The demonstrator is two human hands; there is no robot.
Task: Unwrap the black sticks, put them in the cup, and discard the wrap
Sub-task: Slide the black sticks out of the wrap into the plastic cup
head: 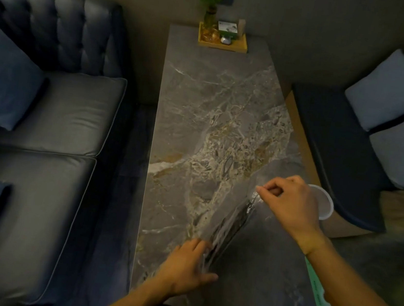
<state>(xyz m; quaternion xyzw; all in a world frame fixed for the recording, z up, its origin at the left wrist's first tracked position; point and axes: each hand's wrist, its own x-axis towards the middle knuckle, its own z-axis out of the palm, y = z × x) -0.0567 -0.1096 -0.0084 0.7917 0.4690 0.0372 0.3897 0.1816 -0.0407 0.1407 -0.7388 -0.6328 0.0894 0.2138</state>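
Note:
A bundle of black sticks (231,226) lies slanted on the marble table (202,102), wrapped in clear plastic wrap (248,184). My left hand (186,265) grips the near end of the bundle through the wrap. My right hand (292,199) pinches the wrap at the far end, and a loose sheet of it spreads out toward the far side. A white cup (325,205) stands at the table's right edge, partly hidden behind my right hand.
A wooden tray (236,47) with a plant in a vase and small boxes sits at the table's far end. A dark sofa (47,121) lies left, a bench with pale cushions (391,92) right. A green strip (317,286) lies under my right forearm.

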